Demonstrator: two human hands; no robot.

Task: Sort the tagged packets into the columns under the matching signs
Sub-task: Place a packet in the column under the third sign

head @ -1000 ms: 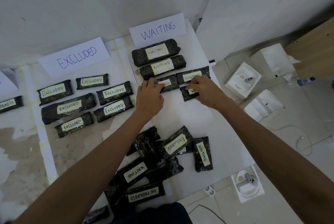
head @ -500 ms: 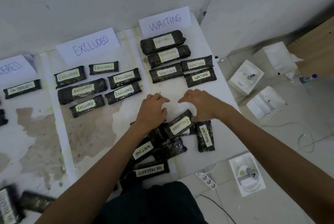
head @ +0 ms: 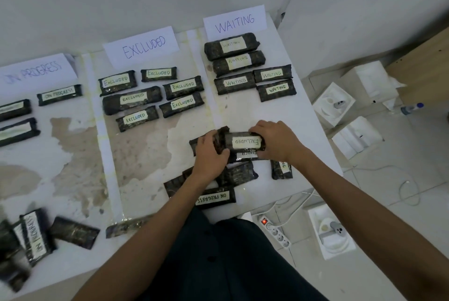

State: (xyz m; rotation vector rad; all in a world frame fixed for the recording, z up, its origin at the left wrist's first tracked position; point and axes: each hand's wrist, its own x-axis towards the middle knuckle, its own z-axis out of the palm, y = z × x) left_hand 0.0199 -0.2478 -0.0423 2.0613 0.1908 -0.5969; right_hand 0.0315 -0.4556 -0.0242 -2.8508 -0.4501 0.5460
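Left hand (head: pixel 211 154) and right hand (head: pixel 275 141) both clamped on ends of EXCLUDED-tagged packet (head: pixel 244 142), above unsorted pile (head: pixel 216 197), below WAITING sign (head: pixel 234 22), fingers curled around packet

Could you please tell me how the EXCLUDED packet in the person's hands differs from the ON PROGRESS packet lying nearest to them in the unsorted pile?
The EXCLUDED packet is gripped at both ends, by the left hand and the right hand; the ON PROGRESS packet is untouched. The first lies atop the pile, the second at its near edge. Their tags differ. Both are dark wrapped packets with pale tags that read upside down from here.
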